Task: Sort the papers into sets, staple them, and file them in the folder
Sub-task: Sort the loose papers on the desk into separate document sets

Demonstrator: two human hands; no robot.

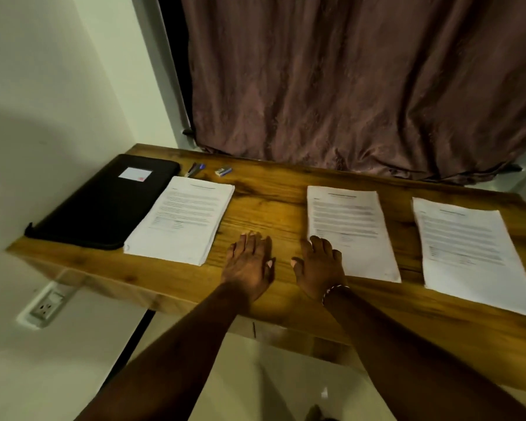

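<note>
Three lots of printed white paper lie on the wooden desk [268, 205]: a thick stack [182, 220] on the left, a thinner set [351, 232] in the middle and another set [471, 253] on the right. A closed black folder [104, 205] with a white label lies at the far left. A stapler [195, 169] and a small staple box [223, 171] sit at the desk's back edge. My left hand [249, 265] lies flat on the bare wood between the stack and the middle set, holding nothing. My right hand [319, 265] rests flat over the middle set's near left corner.
A brown curtain [362, 86] hangs behind the desk and drapes onto its back edge. A pale wall closes the left side, with a power socket [47, 308] below the desk's left end. The right paper set overhangs the desk's front edge.
</note>
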